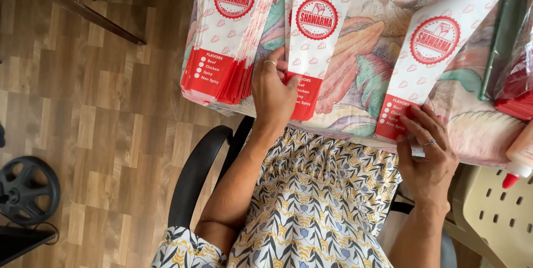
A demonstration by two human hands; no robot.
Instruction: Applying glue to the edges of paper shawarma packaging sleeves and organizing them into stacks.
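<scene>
My left hand (pixel 272 93) rests on the near red end of a white and red paper sleeve (pixel 314 29) lying on the table, fingers curled over its edge. A thick stack of the same paper sleeves (pixel 230 34) lies just left of that hand. My right hand (pixel 427 154) pinches the red bottom edge of a single paper sleeve (pixel 430 51) that lies at an angle on the table's right side. Both hands wear a ring.
The table carries a cloth with a shell pattern (pixel 361 68). A bottle with a red tip (pixel 519 159) lies at the right edge, beside red packs (pixel 516 84). I sit on a black armchair (pixel 194 173). A beige perforated chair (pixel 494 218) stands right; a black fan (pixel 28 190) on the wooden floor left.
</scene>
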